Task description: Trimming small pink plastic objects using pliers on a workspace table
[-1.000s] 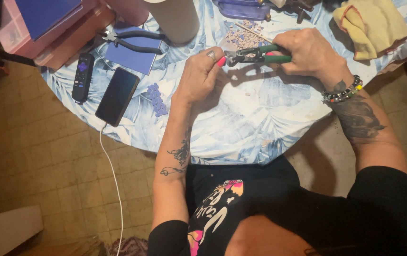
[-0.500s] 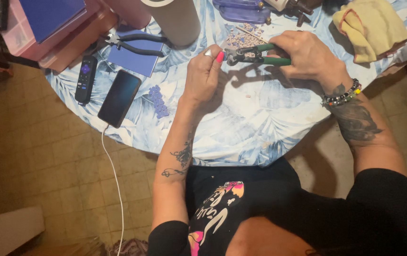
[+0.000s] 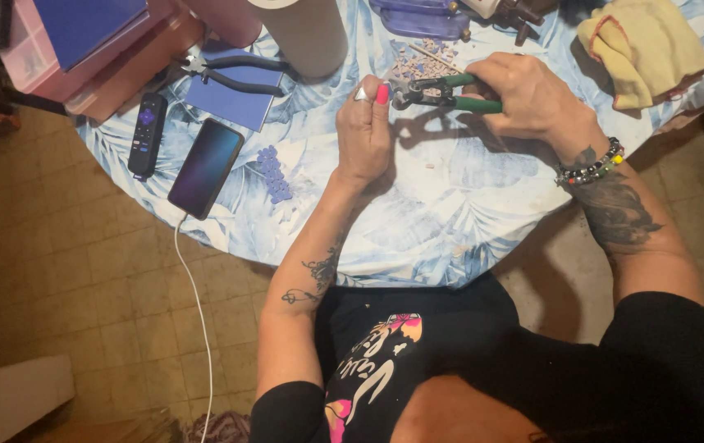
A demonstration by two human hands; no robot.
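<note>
Green-handled nippers point(image 3: 450, 92), gripped in the right hand point(image 3: 532, 102) above the blue leaf-print tablecloth point(image 3: 450, 205), meet a small piece pinched in the left hand point(image 3: 366, 131); squeezing gently with the piece held level would probably cut cleanest.

A round table point(image 3: 450, 238) draped in a pale blue leaf-print cloth point(image 3: 229, 226) stands on a worn floor of small brownish tiles point(image 3: 65, 271). Dim, warm indoor light falls from above, casting soft shadows on the cloth. A pale flat-topped block point(image 3: 7, 402) sits at the lower left.
</note>
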